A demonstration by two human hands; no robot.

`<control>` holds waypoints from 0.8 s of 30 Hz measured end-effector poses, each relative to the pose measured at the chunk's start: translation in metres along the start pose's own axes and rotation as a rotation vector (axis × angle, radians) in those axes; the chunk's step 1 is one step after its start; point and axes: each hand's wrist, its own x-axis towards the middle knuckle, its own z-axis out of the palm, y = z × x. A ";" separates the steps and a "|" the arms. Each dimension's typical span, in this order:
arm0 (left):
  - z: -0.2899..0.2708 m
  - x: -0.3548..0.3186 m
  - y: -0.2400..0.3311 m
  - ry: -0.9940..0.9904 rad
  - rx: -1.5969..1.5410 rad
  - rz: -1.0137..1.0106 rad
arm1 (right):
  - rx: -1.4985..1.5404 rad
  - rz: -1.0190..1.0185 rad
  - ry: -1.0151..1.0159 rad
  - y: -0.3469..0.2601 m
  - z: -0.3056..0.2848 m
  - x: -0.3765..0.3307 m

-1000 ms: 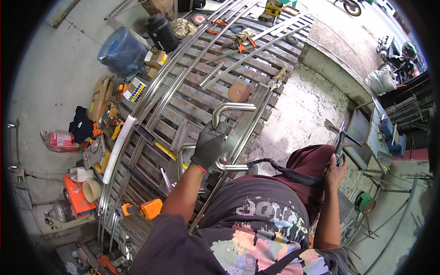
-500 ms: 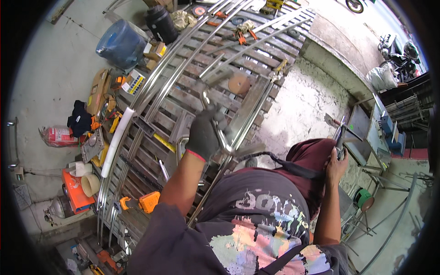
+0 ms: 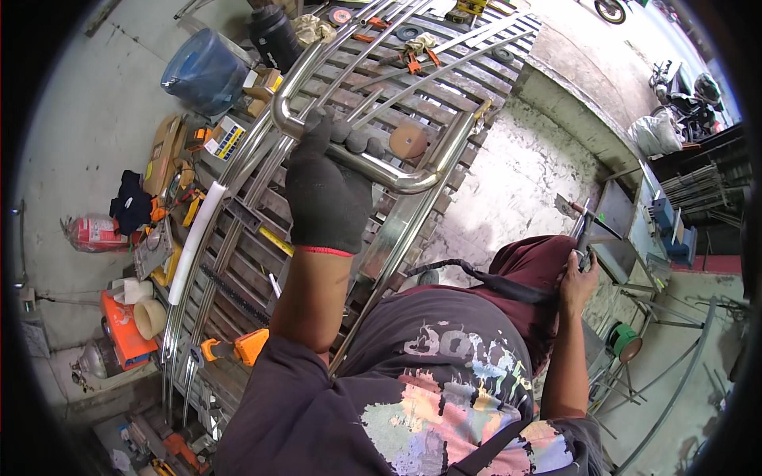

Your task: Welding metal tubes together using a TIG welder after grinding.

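A shiny U-shaped metal tube (image 3: pixel 381 170) with two rounded bends is raised toward me above the slatted metal bench (image 3: pixel 381 258). My left hand (image 3: pixel 329 198), in a dark grey glove with a red cuff, is closed around its middle stretch, knuckles over the top. Out to the right, beside my thigh, my bare right hand (image 3: pixel 579 284) is closed on a slim dark hand tool (image 3: pixel 585 234) pointing away from me. Its exact kind is not clear. Across my lap runs a dark braided cable (image 3: pixel 452 266).
Long metal tubes (image 3: pixel 266 131) lie along the bench's left side. A brown round disc (image 3: pixel 408 141) and orange-handled clamps (image 3: pixel 421 62) rest on the slats. A yellow-and-black power tool (image 3: pixel 238 347) lies nearer me. A blue bucket (image 3: pixel 205 75) stands left; a welded frame (image 3: pixel 659 341) stands right.
My left hand has lifted the U-shaped tube closer and turned it, so its full bend shows. The right hand with the dark tool has hardly moved.
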 end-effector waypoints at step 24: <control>-0.080 -0.031 -0.113 -1.131 1.416 1.132 | -0.043 -0.001 -0.127 -0.030 -0.007 -0.011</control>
